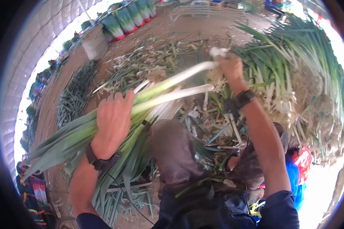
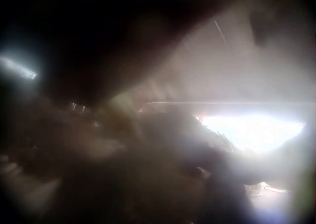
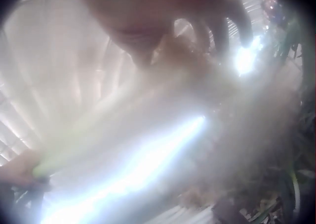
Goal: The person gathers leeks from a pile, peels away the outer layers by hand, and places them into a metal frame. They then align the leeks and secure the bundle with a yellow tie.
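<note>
In the head view my left hand (image 1: 114, 114) grips a few leeks around their green part, leaves trailing to the lower left. Their white shanks (image 1: 191, 89) point up to the right. At the root end of the upper leek (image 1: 187, 72), my right hand (image 1: 231, 68) has its fingers curled round the roots. A small white blurred piece (image 1: 218, 51) shows beside those fingers. The right wrist view gives the right hand (image 3: 168, 21) over the hazy root end. Glare and blur hide most of the left wrist view.
A tall pile of leeks with roots (image 1: 286, 80) stands at the right. Cut leaves and trimmings (image 1: 141, 65) litter the ground ahead, and more greens (image 1: 76, 91) lie at the left. A sack (image 1: 94, 42) and wrapped bundles (image 1: 128, 21) stand farther back. My covered knee (image 1: 174, 149) is below the leeks.
</note>
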Available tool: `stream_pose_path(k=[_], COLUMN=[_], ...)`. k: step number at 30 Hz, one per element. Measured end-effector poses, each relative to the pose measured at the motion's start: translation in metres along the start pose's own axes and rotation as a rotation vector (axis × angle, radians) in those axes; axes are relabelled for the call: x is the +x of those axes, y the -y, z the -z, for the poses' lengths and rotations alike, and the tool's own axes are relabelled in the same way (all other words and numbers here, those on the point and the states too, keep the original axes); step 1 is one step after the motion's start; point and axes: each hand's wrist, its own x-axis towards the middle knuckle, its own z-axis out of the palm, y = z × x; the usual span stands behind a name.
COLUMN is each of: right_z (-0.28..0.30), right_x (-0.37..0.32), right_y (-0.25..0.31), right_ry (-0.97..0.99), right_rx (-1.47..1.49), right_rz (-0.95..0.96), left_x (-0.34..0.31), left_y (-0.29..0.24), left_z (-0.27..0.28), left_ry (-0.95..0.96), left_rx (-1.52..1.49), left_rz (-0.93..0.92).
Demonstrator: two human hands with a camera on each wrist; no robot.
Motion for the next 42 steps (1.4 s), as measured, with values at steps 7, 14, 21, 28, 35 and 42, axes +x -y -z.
stream_pose_path(k=[7,14,21,28,35,42], right_z=[0.068,-0.018,-0.173,-0.305,-0.339,-0.262], right_x=[0.062,0.038,-0.031,-0.035,-0.011,-0.058], right_y=[-0.080,-0.136,-0.063,-0.068,-0.116,-0.059], right_ry=[0.013,0.319,0.752,0.895,0.963,0.819], right_rx=[-0.628,-0.671,-0.434,-0.409,-0.322,0.030], right_rz=[-0.112,0.299,0.657,0.638,0.721,0.569], left_x=[-0.035,-0.024,-0.004,-0.017,-0.059,-0.040], left_y=[0.122,0.126,0.097,0.085,0.100,0.091], left_z=[-0.027,-0.122,-0.235,-0.248,-0.254,-0.246], left_ry=[0.181,0.532,0.639,0.694,0.421,0.406], left_rx=[0.096,-0.151,-0.493,-0.614,-0.889,-0.873], left_rz=[0.232,0.259,0.307,0.504,0.309,0.253])
